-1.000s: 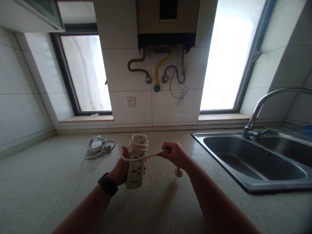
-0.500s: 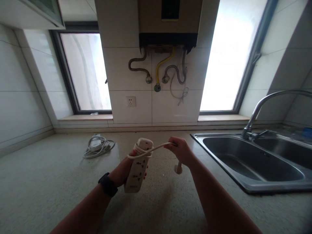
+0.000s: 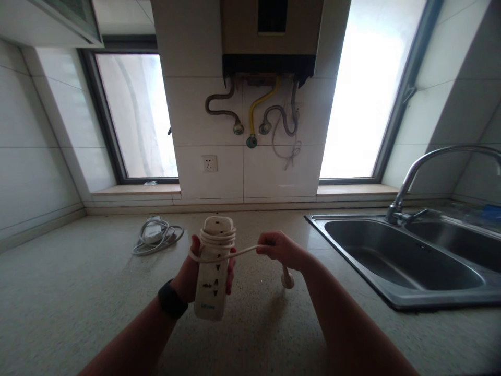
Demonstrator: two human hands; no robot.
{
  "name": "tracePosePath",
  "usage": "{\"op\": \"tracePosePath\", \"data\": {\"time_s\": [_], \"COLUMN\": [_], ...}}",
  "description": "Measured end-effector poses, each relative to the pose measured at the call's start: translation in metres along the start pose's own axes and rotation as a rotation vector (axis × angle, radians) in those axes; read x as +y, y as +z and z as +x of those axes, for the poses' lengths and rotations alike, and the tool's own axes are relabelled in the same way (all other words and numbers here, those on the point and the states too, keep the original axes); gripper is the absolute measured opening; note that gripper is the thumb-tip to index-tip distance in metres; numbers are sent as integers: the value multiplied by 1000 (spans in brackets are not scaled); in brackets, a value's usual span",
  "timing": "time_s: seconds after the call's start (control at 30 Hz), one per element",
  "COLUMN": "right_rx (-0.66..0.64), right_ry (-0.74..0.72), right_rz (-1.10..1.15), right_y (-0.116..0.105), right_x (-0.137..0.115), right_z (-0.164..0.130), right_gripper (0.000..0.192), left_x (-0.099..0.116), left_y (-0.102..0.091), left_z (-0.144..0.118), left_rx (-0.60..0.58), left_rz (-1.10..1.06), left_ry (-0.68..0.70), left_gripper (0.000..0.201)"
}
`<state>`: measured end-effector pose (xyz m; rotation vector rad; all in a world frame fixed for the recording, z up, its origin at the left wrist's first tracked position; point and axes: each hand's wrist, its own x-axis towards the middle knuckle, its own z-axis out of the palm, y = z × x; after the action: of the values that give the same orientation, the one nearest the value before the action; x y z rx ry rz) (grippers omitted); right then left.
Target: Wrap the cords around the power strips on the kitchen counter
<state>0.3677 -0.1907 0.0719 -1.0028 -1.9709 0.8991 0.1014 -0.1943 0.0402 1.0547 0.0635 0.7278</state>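
Speckled countertop (image 3: 78, 308) runs wall to wall. Loose coil of grey cable with a white adapter (image 3: 157, 236) lies on it near the back edge, left of centre. Stainless double sink (image 3: 407, 261) set into the counter at right, curved faucet (image 3: 426, 167) behind it. White tiled wall carries a socket (image 3: 209, 163). Wall-mounted water heater (image 3: 270, 39) above, with hoses and pipes (image 3: 254, 117) beneath. Windows (image 3: 135, 117) flank it.

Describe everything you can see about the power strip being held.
The power strip is a cream, plastic-looking bar with dark socket holes on its face, held upright above the countertop by the left hand. Its cord loops several times around the upper end, then runs across to the right hand, the plug dangling below.
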Motion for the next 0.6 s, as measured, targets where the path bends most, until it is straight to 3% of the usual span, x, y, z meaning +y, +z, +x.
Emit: {"op": "tracePosePath", "data": {"time_s": [0.23,0.37,0.47,0.53,0.6], "right_rx": [-141,-138,-62,-51,-148], "right_ry": [30,-99,-223,-163,-32], "right_rz": [39,-243,-434,-401,-288], "right_y": [3,13,28,38,48], "right_x": [7,6,0,-6,-13], "right_z": [1,1,3,4,3], "right_gripper": [38,28,24,29,38], "left_x": [-11,-11,-15,-20,-25], "left_y": [5,17,23,23,21], "left_z": [-9,-12,-9,-6,-4], "left_rx": [-184,-282,-372,-472,-558], "left_rz": [112,308,584,771,873], "left_ry": [-310,-419,-410,-407,-403], "left_gripper": [97,97,86,80,82]}}
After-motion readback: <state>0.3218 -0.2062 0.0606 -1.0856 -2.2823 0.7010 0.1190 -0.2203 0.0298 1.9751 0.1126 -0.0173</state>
